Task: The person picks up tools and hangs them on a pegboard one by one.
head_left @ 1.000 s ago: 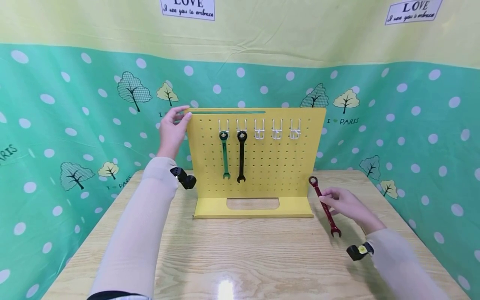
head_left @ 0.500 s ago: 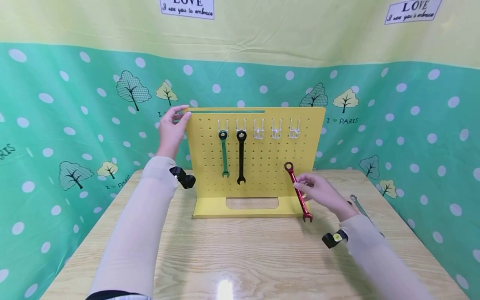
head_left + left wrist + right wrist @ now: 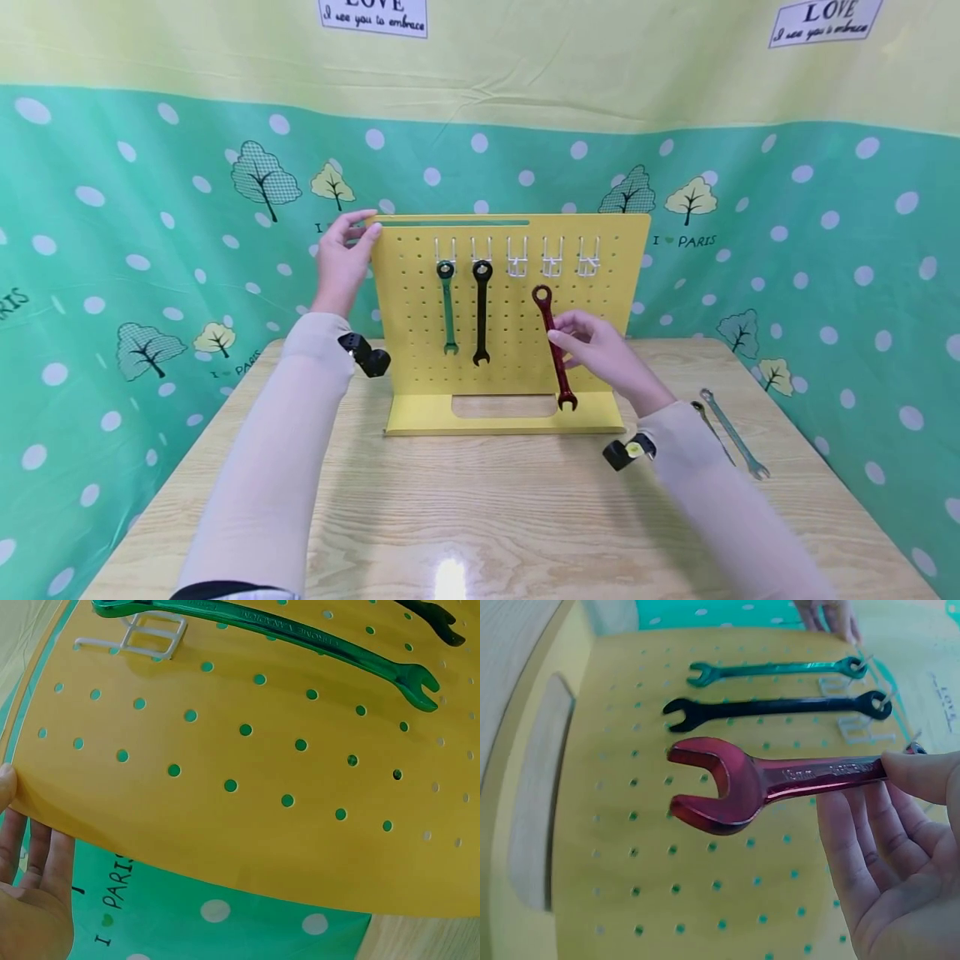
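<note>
My right hand [image 3: 600, 354] pinches a red combination wrench [image 3: 555, 350] by its shaft, ring end up and tilted left, in front of the yellow pegboard [image 3: 412, 358]. In the right wrist view the thumb and fingers grip the red wrench [image 3: 739, 784], its open end facing the camera. My left hand [image 3: 346, 262] holds the pegboard's upper left corner, thumb in front and fingers behind, as the left wrist view shows. A green wrench [image 3: 448, 312] and a black wrench [image 3: 482, 317] hang from the two leftmost white hooks. The hook [image 3: 517, 258] beside them bears nothing.
Two more white hooks [image 3: 552, 258] stand farther right on the board. On the table [image 3: 465, 492] at the right lie a silvery wrench [image 3: 735, 433] and a smaller dark wrench [image 3: 712, 429], partly behind my right sleeve. A patterned curtain [image 3: 150, 250] surrounds the table.
My right hand has carried the red wrench left and up, from beside the pegboard to in front of it. The wrenches on the table have come into sight. My left hand stays put.
</note>
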Demonstrator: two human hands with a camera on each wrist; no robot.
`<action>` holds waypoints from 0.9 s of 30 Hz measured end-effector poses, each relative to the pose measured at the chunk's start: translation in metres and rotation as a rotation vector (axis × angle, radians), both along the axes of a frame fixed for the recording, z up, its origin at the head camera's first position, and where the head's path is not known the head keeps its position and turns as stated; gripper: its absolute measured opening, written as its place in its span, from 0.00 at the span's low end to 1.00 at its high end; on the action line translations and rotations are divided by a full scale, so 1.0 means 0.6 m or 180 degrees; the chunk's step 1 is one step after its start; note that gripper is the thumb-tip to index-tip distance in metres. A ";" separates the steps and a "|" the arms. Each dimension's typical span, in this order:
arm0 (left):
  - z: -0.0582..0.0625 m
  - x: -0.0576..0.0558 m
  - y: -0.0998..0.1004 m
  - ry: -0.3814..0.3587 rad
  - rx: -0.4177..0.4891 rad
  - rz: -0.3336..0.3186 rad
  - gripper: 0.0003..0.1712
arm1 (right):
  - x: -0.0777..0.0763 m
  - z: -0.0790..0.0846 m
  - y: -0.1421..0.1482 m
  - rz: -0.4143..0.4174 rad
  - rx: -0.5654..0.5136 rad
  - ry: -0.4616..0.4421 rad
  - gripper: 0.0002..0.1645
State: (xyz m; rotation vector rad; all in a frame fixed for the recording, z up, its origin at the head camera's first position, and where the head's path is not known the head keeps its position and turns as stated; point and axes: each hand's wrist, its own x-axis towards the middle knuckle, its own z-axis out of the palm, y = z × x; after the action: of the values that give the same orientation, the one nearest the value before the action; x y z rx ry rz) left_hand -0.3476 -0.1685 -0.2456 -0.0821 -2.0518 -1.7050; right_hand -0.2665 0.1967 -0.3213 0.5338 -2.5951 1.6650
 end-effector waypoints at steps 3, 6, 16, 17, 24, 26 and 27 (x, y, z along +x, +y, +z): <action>0.001 0.000 -0.001 0.0007 0.0007 0.0005 0.20 | -0.002 0.013 -0.017 -0.0014 -0.0095 0.0025 0.21; 0.001 0.000 -0.001 0.0023 0.0014 0.0000 0.21 | -0.004 0.023 -0.031 0.0002 -0.0185 0.0057 0.21; 0.000 -0.001 0.000 0.0035 -0.0002 -0.0013 0.21 | -0.020 0.043 -0.058 -0.0022 -0.0365 0.0100 0.19; 0.000 -0.002 0.000 0.0037 -0.0003 -0.0011 0.21 | -0.021 0.044 -0.059 -0.0031 -0.0366 0.0091 0.19; -0.001 -0.006 0.000 0.0010 0.0003 0.0031 0.20 | -0.032 0.043 -0.063 -0.0018 -0.0377 0.0057 0.18; -0.001 -0.005 0.000 0.0003 0.0002 0.0028 0.20 | -0.035 0.041 -0.063 -0.0009 -0.0370 0.0040 0.18; -0.001 -0.005 0.000 -0.0001 0.0000 0.0023 0.20 | -0.037 0.040 -0.063 -0.0014 -0.0365 0.0030 0.18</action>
State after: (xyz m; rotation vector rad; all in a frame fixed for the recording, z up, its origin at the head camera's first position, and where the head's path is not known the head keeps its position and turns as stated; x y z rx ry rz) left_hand -0.3505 -0.1684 -0.2463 -0.0744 -2.0500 -1.7007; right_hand -0.2886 0.1588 -0.2975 0.5291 -2.4733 1.7915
